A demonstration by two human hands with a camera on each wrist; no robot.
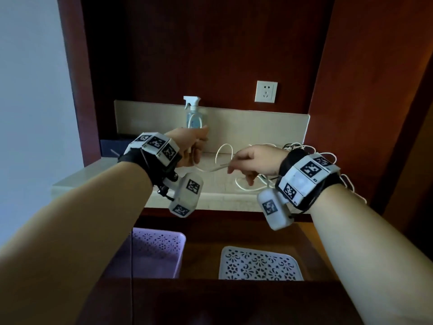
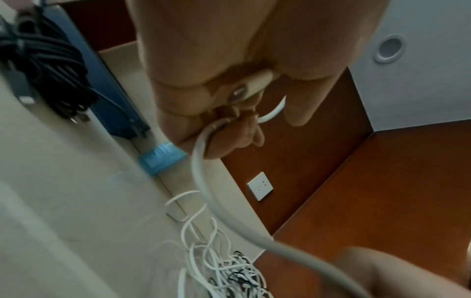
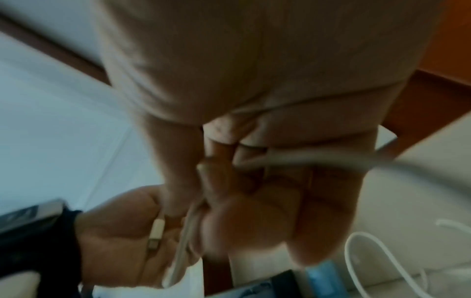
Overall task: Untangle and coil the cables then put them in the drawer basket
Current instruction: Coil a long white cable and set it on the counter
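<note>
Landmark: the spray bottle (image 1: 194, 116) at the back of the counter (image 1: 210, 198).

Just in front of the bottle, our left hand (image 1: 191, 146) has fingers curled round the plug end of a white cable (image 1: 212, 169); the left wrist view shows the connector (image 2: 252, 85) pinned in the palm with a first small loop starting.

Right of the bottle, our right hand (image 1: 254, 161) pinches the same cable further along, so the span between the hands hangs in a shallow sag.

Further right of the bottle, the rest trails into the tangled pile (image 1: 293, 148) of white and black cords on the counter.

We judge the cable light, limp and smooth. It will likely slip through a loose pinch and snag where cords cross.

- Best hold: the stiff plug and the cord just behind it.
- Feed it slowly.

Below the bottle, two baskets, purple (image 1: 161, 249) and white (image 1: 260, 263), sit in the open drawer.
</note>
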